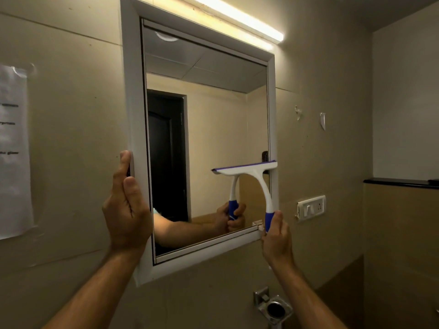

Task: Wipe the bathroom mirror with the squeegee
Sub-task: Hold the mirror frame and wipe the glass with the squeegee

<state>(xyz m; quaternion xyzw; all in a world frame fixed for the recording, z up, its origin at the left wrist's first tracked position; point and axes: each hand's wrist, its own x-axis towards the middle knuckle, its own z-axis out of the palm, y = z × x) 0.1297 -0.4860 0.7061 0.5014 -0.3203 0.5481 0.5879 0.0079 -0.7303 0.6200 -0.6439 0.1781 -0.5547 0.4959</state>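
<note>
White plastic frames the mirror; our left hand braces its left edge, fingers straight and pressed together. Our right hand curls around the squeegee handle, with the blade low on the glass at the right frame. Risk: the blade rides onto the frame and leaves streaks. We see no containers with contents.

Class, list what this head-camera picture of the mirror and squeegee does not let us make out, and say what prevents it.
- Paper on the left wall: print blurred, left side cut off by the frame edge.
- Squeegee handle end: covered by the right hand.
- Mirror frame's left edge: partly covered by the left hand.
- Streaks or water on the glass: too faint to tell.
- Metal holder: lower part cut off by the bottom edge.
- Switch plate: markings too small.
</note>
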